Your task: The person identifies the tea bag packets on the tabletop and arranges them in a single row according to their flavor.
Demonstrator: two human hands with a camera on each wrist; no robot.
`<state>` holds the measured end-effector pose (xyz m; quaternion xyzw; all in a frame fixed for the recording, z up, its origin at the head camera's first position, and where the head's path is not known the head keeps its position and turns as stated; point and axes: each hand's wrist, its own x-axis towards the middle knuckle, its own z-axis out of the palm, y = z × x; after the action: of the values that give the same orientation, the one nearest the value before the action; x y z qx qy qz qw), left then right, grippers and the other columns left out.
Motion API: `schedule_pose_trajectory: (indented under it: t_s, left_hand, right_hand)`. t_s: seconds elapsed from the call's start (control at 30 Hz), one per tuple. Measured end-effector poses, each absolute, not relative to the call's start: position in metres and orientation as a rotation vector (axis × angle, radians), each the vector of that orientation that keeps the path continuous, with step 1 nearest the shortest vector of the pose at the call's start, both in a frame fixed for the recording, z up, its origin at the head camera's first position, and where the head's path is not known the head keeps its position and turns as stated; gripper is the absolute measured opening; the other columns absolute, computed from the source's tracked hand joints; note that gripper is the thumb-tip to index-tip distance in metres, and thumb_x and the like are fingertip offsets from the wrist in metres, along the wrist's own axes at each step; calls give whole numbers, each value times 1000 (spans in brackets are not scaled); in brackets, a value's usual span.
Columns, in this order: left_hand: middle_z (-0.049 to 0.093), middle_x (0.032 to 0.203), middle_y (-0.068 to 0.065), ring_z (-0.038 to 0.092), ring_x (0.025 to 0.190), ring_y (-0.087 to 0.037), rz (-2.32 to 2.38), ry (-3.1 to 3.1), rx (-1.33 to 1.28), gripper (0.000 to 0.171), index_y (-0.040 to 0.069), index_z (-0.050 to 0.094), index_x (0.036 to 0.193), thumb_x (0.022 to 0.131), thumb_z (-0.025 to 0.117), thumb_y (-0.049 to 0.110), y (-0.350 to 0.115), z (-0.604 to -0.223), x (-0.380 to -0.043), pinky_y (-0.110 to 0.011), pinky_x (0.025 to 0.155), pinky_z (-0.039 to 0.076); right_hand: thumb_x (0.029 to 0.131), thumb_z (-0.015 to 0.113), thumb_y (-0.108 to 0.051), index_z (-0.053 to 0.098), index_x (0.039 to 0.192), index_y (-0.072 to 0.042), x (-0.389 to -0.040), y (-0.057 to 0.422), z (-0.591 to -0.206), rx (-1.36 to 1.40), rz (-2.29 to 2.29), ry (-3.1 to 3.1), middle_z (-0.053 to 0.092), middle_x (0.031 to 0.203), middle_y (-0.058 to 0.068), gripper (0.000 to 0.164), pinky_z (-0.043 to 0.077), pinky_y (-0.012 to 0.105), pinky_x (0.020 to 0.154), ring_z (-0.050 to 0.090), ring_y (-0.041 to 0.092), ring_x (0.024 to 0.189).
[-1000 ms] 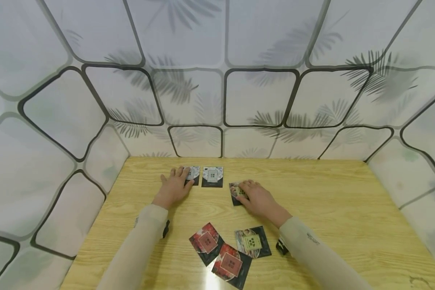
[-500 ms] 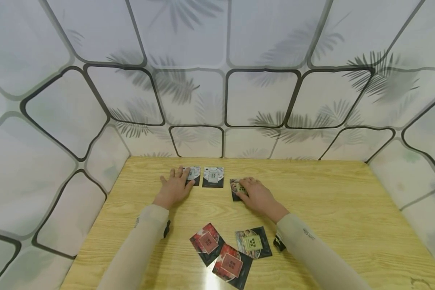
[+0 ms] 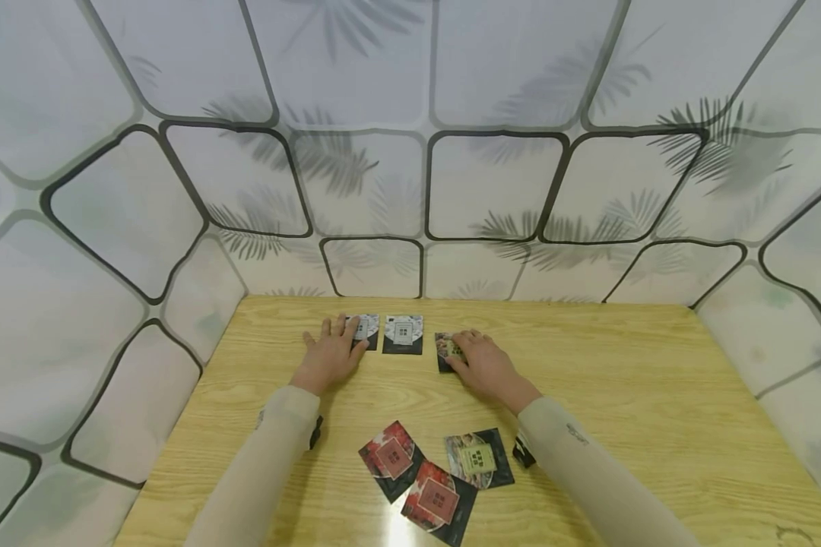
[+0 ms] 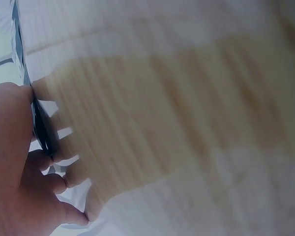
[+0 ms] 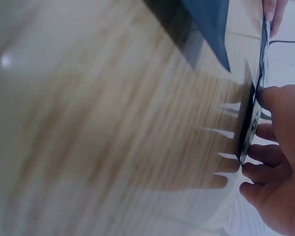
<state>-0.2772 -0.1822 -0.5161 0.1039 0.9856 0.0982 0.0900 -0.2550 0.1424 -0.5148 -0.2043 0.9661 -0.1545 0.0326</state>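
Note:
At the table's far side, my left hand (image 3: 330,358) lies with fingers spread over a white-and-black square sachet (image 3: 369,335), covering its left part. A matching white-and-black sachet (image 3: 403,335) lies just right of it. My right hand (image 3: 487,368) rests its fingertips and thumb on a dark sachet with a green-yellow label (image 3: 445,357), hiding its right part. In the right wrist view this sachet (image 5: 249,130) is flat under the fingers, thumb at its near side. The left wrist view shows the left hand's sachet (image 4: 43,130) edge-on beneath the thumb and fingers.
Nearer on the wooden table (image 3: 622,380) lie two red-and-black sachets, one (image 3: 391,460) touching the other (image 3: 440,501), and a green-labelled sachet (image 3: 480,458) beside them. A patterned curtain (image 3: 479,266) borders the table's back and sides.
My right hand has slid the green-labelled sachet away from me, closer to level with the two white-and-black ones, and straightened it slightly. The left hand stays in place.

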Motion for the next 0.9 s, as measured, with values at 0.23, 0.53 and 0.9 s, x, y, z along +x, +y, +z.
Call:
schedule_pose_trajectory:
  t_s: [0.23,0.53,0.9]
  left_hand:
    - [14,176,-22,12,160,-54,311,2932,306,70,13,18,171,114,32,51,-182,-517,-277,-86,117,10]
    - [14,176,-21,12,160,-53,302,2935,296,69,14,19,171,114,32,51,-182,-518,-279,-86,117,11]
    - [13,176,-21,11,160,-53,286,2924,298,70,13,16,171,114,30,52,-182,-519,-279,-86,118,10]
  right_hand:
    - [109,58,-37,53,152,-1,-261,139,-516,-619,-464,3004,54,155,25,55,38,62,122,47,46,147]
    - [111,53,-39,48,156,-2,-267,135,-513,-545,-484,2971,48,160,26,58,36,60,124,42,45,151]
    - [111,54,-39,46,157,-2,-275,128,-514,-481,-467,2986,48,159,26,60,42,60,120,45,46,149]
